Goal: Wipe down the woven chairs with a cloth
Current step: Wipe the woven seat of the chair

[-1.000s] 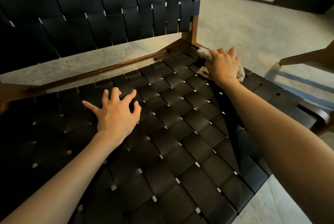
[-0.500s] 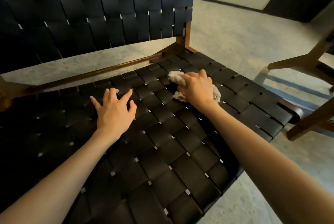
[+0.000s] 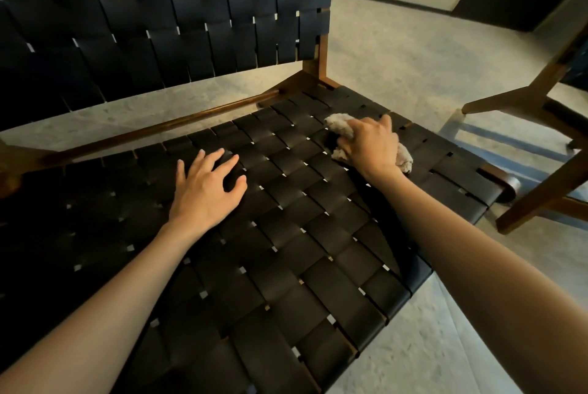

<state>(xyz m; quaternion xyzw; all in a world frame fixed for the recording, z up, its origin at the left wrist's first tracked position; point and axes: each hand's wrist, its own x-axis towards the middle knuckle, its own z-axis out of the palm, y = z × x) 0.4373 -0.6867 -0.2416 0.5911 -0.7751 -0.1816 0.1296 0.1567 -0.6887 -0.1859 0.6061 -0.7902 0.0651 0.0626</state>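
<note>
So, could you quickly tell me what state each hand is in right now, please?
Left hand: open, fingers spread, resting on the woven seat.
Right hand: closed around the beige cloth, pressing it on the seat.

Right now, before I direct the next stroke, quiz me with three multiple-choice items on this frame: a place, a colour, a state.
1. Where is the cloth? A) right rear of the seat B) front left of it C) on the backrest
2. Cloth colour? A) blue B) beige C) red
3. The left hand is: A) gripping the cloth B) raised in the air C) spread on the seat

1A, it lies there under the right hand; 2B, pale beige against the dark seat; 3C, fingers splayed on the weave.
</note>
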